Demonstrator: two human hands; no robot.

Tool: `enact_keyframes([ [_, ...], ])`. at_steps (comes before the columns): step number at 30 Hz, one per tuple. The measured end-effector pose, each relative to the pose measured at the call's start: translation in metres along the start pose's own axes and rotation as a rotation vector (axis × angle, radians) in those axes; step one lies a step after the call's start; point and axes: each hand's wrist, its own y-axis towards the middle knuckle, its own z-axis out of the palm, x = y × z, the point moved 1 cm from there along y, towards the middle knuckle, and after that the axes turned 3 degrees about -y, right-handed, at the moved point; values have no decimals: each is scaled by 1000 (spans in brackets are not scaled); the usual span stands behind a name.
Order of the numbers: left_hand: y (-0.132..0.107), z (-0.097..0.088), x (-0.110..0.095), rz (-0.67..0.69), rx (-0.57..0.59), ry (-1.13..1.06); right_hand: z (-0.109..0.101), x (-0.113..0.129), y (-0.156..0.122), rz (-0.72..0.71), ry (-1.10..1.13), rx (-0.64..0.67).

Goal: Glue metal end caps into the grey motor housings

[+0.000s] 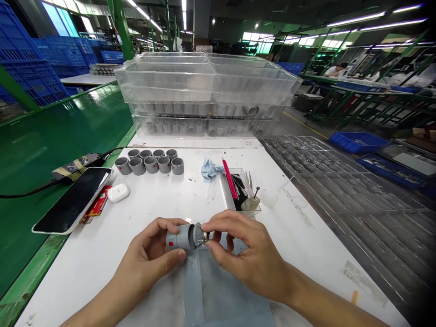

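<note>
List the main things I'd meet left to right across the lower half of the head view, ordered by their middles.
Black-screened rectangular phone → white rounded case → bare left hand → grey cylindrical cup with a red mark → small grey fitting → bare right hand → clear moulded plastic trays.

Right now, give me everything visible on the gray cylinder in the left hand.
The gray cylinder is hollow and smooth, plastic or painted metal by its look, with a red mark near its left end. It lies roughly horizontal above the white table, its open end facing right. The left hand grips it; the right hand holds a gray fitting at that opening. Whether they touch is unclear.
</note>
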Motion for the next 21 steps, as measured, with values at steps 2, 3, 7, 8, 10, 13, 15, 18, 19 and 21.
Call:
enact_keyframes([
  [2,0,1,0,-2,23,-8,0,0,0,-10,-3,3],
  [3,-1,1,-1,-6,31,-8,0,0,0,-11,-2,8],
  [7,-2,2,-2,-28,43,3,1,0,1,-8,5,15],
  [8,-2,1,-2,-32,46,3,1,0,1,-6,7,15],
  [10,-1,1,-2,-35,53,1,2,-1,0,2,8,19],
  [13,-1,1,-2,-35,64,-1,2,-2,-1,-4,9,24],
  [15,-1,0,-1,-36,70,-5,1,-1,-1,-15,8,22],
  [18,-1,0,-1,-40,73,-9,1,-1,-1,-26,2,19],
  [19,-1,-1,-1,-41,73,-5,1,0,-1,-31,0,20],
  [21,-2,-1,-1,-46,73,2,1,0,-1,-43,-3,25],
])
